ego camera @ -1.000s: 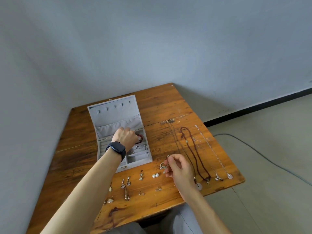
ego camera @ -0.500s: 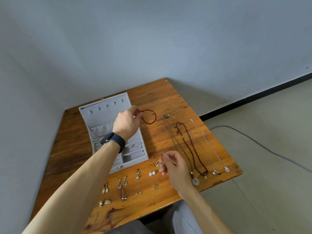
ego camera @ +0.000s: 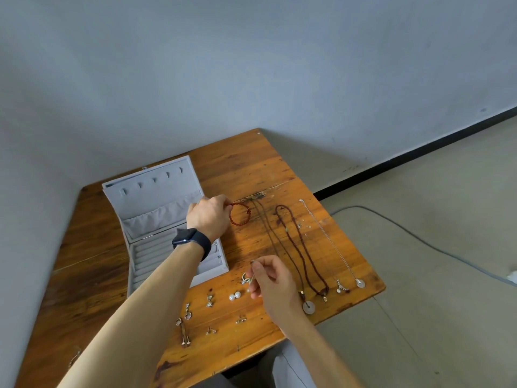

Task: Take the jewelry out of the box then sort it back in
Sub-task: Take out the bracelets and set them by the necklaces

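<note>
A grey jewelry box [ego camera: 156, 203] stands open on the wooden table [ego camera: 246, 166], lid upright. My left hand [ego camera: 208, 217], with a dark watch on the wrist, pinches a red bead bracelet [ego camera: 239, 213] just right of the box, low over the wood. My right hand [ego camera: 270, 281] holds a small silver earring piece [ego camera: 247, 278] near the box's front right corner. Several necklaces [ego camera: 300, 247] lie stretched out on the right side. Small earrings [ego camera: 209, 299] and a pearl pair [ego camera: 234, 296] lie along the front.
The table sits in a corner of grey walls. Its right edge [ego camera: 372, 264] and front edge are close to the jewelry. A cable [ego camera: 414, 233] runs over the floor at the right. My knees in grey trousers [ego camera: 285, 371] are under the front edge.
My left hand has lifted the red bracelet out of the box and carried it right, down toward the table beside the necklaces. My right hand has stayed put with its small piece.
</note>
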The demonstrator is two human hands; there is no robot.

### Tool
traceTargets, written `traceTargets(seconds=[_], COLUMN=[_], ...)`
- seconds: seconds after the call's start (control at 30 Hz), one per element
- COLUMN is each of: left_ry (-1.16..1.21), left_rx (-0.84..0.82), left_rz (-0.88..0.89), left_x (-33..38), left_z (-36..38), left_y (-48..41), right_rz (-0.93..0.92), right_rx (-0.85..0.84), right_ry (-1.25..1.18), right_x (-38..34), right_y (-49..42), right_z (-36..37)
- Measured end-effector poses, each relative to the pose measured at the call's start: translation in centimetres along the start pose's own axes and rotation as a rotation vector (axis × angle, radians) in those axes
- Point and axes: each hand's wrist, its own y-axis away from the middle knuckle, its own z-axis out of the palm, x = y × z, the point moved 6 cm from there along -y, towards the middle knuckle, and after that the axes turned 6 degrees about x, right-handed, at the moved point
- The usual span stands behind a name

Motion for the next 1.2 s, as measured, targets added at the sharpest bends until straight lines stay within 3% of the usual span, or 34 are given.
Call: traceTargets(seconds=[0.17, 0.43, 0.63, 0.77, 1.0, 1.13, 1.2], left_ry=[-0.115, 0.064, 0.04, 0.052, 0.051, 0.073, 0.084], left_rx=[0.034, 0.124, -0.018, -0.151, -0.111, -0.077, -0.06], left_rz=[0.025, -0.037, -0.176, -0.165, -0.183, -0.198, -0.199], left_x=[-0.5, -4.1, -11.1, -13.0, -13.1, -13.2, -13.2], left_z=[0.7, -1.9, -1.3, 0.3, 0.7, 0.9, 0.9], left_y=[-0.2, 4.5, 10.3, 11.7, 11.9, 11.9, 11.8], right_rz=[-0.026, -0.114, -0.063, -0.091, -0.244, -0.232, -0.246], right_rx=[0.002, 0.012, 0.018, 0.004, -0.015, 0.009, 0.066], right_ry=[0.027, 0.139, 0.188, 0.42, 0.761, 0.836, 1.033], right_x=[-0.1, -0.6, -0.9, -2.7, -7.4, -7.3, -6.9], right_y=[0.1, 0.2, -0.2, -1.9, -5.9, -7.7, -8.6], right_z=[-0.1, -0.2, 0.2, 1.1, 4.2, 4.6, 3.7])
